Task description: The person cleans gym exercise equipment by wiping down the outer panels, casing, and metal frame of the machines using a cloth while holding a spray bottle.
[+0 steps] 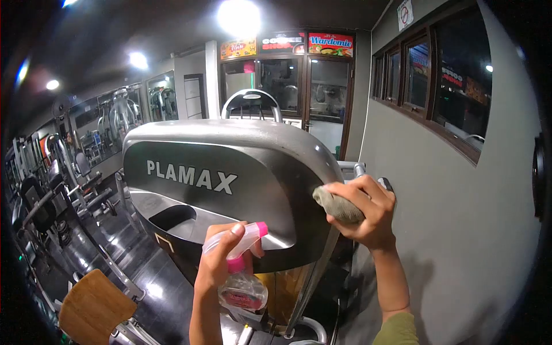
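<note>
My left hand (218,256) is wrapped round the neck of a spray bottle (244,289) with a clear body, a pink collar and a pink nozzle tip. The nozzle points right, in front of the lower edge of a gym machine's cover (230,152) lettered PLAMAX. In my right hand (368,210) is a bunched grey-green cloth (339,206), gripped by the fingers at the right side of the dark cover. Whether the cloth touches the cover I cannot tell.
A grey wall (437,213) with dark-framed windows runs close along the right. At lower left stands a wooden-seated chair (98,307). More gym machines (46,201) and a mirror fill the left side. A door (329,103) is at the back.
</note>
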The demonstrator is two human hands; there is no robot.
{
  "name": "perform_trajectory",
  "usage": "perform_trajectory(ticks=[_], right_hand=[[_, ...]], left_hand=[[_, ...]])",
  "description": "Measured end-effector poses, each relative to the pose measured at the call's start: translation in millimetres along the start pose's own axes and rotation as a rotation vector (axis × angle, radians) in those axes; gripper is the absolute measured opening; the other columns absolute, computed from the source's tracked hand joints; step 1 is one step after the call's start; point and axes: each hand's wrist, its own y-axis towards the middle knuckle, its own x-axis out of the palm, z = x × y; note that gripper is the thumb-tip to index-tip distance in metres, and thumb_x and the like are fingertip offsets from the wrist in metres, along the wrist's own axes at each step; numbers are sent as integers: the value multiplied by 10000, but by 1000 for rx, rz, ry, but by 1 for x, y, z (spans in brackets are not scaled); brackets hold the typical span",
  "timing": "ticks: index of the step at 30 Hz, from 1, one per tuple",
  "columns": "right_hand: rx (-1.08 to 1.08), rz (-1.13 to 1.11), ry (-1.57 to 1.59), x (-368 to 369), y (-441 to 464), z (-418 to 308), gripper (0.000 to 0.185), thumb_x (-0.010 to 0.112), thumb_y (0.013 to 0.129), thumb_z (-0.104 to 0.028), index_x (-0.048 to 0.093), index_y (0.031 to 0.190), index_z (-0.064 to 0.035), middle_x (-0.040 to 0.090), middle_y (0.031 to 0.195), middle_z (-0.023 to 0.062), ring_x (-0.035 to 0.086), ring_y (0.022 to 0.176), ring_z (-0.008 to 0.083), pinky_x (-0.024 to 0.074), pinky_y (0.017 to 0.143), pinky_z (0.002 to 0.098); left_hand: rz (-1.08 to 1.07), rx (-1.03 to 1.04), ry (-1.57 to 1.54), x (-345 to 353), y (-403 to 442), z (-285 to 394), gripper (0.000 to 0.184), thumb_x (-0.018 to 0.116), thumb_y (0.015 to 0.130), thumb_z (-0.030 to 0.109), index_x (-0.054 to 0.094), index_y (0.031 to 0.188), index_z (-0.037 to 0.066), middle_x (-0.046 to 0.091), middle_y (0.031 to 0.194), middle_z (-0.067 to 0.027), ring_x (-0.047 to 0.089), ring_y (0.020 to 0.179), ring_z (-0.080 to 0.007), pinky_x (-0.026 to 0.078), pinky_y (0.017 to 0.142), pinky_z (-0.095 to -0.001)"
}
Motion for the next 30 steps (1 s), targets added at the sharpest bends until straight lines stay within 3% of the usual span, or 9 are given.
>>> perform_trajectory(ticks=[2, 4, 7, 11, 18, 22, 27, 30], right_hand=[[22, -42, -38, 4, 17, -11, 457, 830, 623, -196, 675, 1053, -186, 562, 791, 7, 608, 702, 196, 530, 626, 338], [71, 6, -18, 17, 42, -22, 351, 805, 642, -177, 689, 971, -145, 599, 812, 19, 622, 704, 224, 505, 633, 343], [13, -58, -90, 33, 73, -34, 344, 801, 680, -228, 632, 962, -129, 592, 882, 46, 654, 803, 226, 543, 659, 362], [4, -117, -165, 48, 87, -45, 346, 796, 685, -240, 632, 972, -138, 585, 885, 47, 644, 781, 226, 551, 642, 360], [-40, -119, -101, 16, 18, -38, 519, 820, 624, -216, 648, 1113, -189, 575, 858, -4, 597, 714, 183, 520, 553, 327], [-49, -95, -128, 8, -62, -24, 435, 804, 642, -267, 697, 1055, -182, 577, 789, -21, 563, 643, 158, 474, 507, 301], [-106, -30, -243, 10, -71, -10, 307, 733, 757, -284, 706, 1049, -193, 572, 781, -36, 533, 620, 128, 442, 454, 269], [51, 40, -154, 16, -39, -22, 396, 775, 697, -195, 688, 1082, -167, 582, 834, 4, 585, 699, 184, 501, 587, 317]], left_hand=[[-2, 24, 5, 0, 0, 0, 531, 464, 929, 430, 646, 765, -40, 627, 670, -111, 570, 474, -147, 449, 396, -249], [24, 15, -11, 1, 0, 2, 530, 466, 931, 431, 645, 765, -40, 627, 676, -108, 562, 463, -146, 447, 396, -251], [13, 9, -11, -1, 2, 1, 529, 465, 931, 433, 644, 763, -36, 627, 671, -105, 559, 453, -148, 440, 393, -250], [11, 0, -29, -2, 2, 4, 530, 469, 930, 437, 642, 745, -29, 627, 665, -99, 559, 446, -150, 431, 405, -247], [-5, -10, -24, -3, 2, 3, 529, 472, 931, 446, 645, 745, -17, 622, 661, -92, 563, 454, -150, 423, 416, -250], [-46, 29, -21, -3, 0, 0, 510, 468, 947, 421, 649, 748, -12, 615, 661, -81, 563, 467, -141, 437, 425, -253], [-25, 130, 33, 3, -1, -5, 463, 493, 942, 361, 641, 727, -22, 617, 647, -77, 574, 488, -135, 452, 443, -246], [-5, 157, 31, 4, -2, -7, 463, 497, 933, 365, 647, 737, -26, 617, 646, -77, 570, 486, -132, 453, 447, -252]])
